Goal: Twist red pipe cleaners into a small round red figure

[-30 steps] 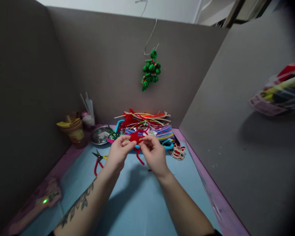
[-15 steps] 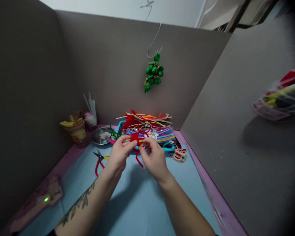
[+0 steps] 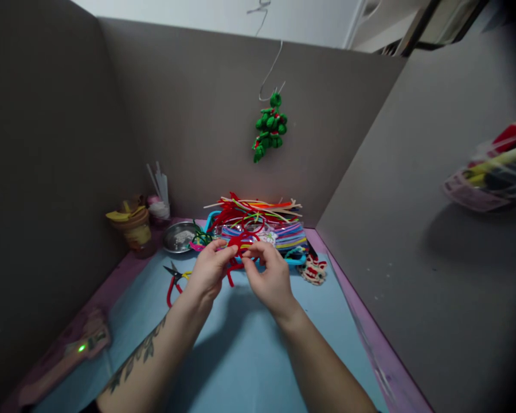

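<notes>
Between my two hands is a looped piece of red pipe cleaners (image 3: pixel 237 243), raised over the front of the supply basket. My left hand (image 3: pixel 212 265) pinches its left side between thumb and fingers. On the other side my right hand (image 3: pixel 267 274) has thumb and fingertips closed on the red strand. A loose red end hangs below, left of my right thumb. Fingers hide part of the piece. Behind it lies a blue basket (image 3: pixel 296 261) with bundled pipe cleaners (image 3: pixel 290 236) in several colours.
Red-handled pliers or cutters (image 3: pixel 172 284) lie left of my left wrist. Farther back are a metal bowl (image 3: pixel 168 245) of small white bits and a pot (image 3: pixel 135 232). A glue gun (image 3: pixel 64 361) rests at the left edge. A green ornament (image 3: pixel 270 127) hangs from a wire.
The red piece has turned a little in my fingers, and its loose end now hangs farther left and higher. Both hands stay in nearly the same place.
</notes>
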The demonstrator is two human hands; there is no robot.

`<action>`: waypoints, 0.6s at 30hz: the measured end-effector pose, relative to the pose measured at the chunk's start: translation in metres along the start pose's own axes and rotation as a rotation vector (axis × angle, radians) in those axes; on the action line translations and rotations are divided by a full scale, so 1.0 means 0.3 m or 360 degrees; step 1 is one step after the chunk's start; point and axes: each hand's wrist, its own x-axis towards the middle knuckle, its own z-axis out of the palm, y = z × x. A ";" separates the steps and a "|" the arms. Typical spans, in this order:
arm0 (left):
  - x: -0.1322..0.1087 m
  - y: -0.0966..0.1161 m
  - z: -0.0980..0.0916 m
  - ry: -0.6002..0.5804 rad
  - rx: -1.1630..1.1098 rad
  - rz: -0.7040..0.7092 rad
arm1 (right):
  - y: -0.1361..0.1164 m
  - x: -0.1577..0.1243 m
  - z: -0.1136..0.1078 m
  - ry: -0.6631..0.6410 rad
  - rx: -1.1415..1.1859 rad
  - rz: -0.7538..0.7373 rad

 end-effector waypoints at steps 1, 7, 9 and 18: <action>0.000 0.002 -0.001 0.0013 0.0008 0.0011 | -0.001 0.001 -0.001 0.0015 -0.0046 -0.0027; -0.011 0.002 0.003 0.0013 0.0113 0.0105 | 0.002 0.007 -0.006 0.0076 -0.0222 -0.0186; -0.016 0.000 0.006 0.0006 0.0153 0.0102 | 0.002 0.007 -0.007 0.0062 -0.0225 -0.0184; -0.023 0.002 0.008 -0.0020 0.0192 0.0177 | -0.023 0.019 -0.021 -0.0056 -0.0276 -0.0305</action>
